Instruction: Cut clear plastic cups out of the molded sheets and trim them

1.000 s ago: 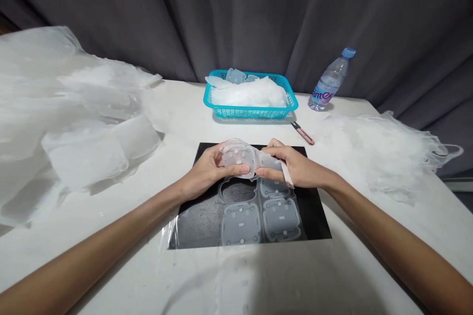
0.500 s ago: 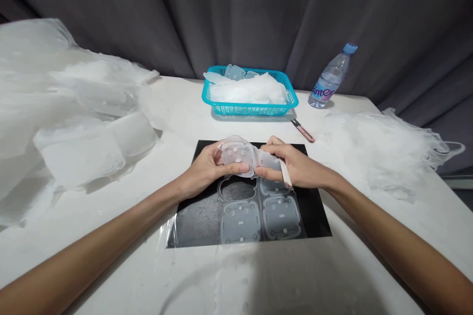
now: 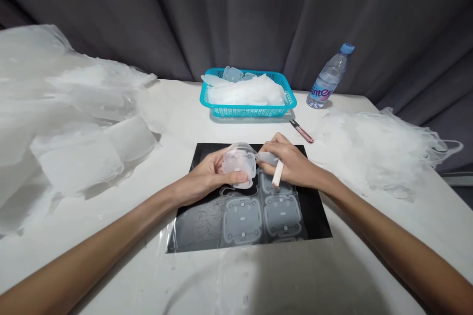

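**Centre of the frame: two hands on one clear plastic piece**

Over the black mat (image 3: 192, 226) at mid-frame, I see the left hand (image 3: 209, 177) closed on a clear plastic piece (image 3: 239, 163), thumb across its front. It is held just above the moulded sheet (image 3: 258, 219); I cannot tell whether the two are joined. The right hand (image 3: 295, 167) has a narrow grip. Its fingertips pinch the flap beside the piece, and a white stick (image 3: 277, 173) is tucked between the fingers, probably to keep it within reach. I judge the dark mat is there so the see-through plastic shows up. On the desk (image 3: 177, 113), a blue basket (image 3: 251, 110) of similar pieces stands at upper centre. A water bottle (image 3: 327, 83) and small snips (image 3: 302, 132) lie to its right, well apart from the hands. Plastic heaps (image 3: 74, 123) fill the left edge.
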A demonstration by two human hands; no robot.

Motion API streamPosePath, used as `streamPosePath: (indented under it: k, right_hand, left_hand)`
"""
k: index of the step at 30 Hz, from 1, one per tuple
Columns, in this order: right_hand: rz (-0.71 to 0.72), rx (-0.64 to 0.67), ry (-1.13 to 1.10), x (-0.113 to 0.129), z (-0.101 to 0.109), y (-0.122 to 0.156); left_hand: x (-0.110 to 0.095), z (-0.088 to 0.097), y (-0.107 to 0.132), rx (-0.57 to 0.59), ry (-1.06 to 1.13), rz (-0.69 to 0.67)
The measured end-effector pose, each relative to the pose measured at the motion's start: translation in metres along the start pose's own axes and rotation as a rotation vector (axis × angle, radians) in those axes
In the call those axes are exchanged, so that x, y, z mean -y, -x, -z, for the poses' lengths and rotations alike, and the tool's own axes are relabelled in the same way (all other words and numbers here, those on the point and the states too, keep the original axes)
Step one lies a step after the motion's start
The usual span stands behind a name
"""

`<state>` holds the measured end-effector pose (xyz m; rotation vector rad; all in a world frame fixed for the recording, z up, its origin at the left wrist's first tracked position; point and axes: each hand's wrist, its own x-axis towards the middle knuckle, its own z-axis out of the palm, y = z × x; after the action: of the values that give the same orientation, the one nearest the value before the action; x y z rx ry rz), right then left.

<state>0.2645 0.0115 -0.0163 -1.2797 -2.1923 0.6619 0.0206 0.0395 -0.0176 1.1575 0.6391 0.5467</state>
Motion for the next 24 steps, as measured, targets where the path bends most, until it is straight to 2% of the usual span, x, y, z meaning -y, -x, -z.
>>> streamPosePath:
  k: [4,8,12,17,21,24]
  right_hand:
    - [-0.025,0.105,-0.163,0.018,0.025,0.002]
    - [-0.055,0.11,-0.196,0.026,0.037,0.004]
    - [-0.03,0.093,-0.21,0.028,0.037,0.005]
    - [-0.015,0.009,-0.206,0.032,0.034,0.005]
    - [-0.014,-0.042,-0.179,0.033,0.033,0.004]
    - [-0.014,-0.079,-0.161,0.029,0.029,0.003]
  left_hand:
    - [-0.004,0.002,-0.003,0.011,0.049,-0.009]
    - [-0.004,0.002,-0.003,0.009,0.037,-0.011]
    - [-0.001,0.005,-0.003,0.013,0.002,0.004]
    - [0.002,0.008,-0.002,0.018,-0.03,0.023]
    - [0.001,0.006,-0.002,0.039,-0.039,0.004]
    - [0.001,0.003,-0.002,0.01,-0.018,-0.02]
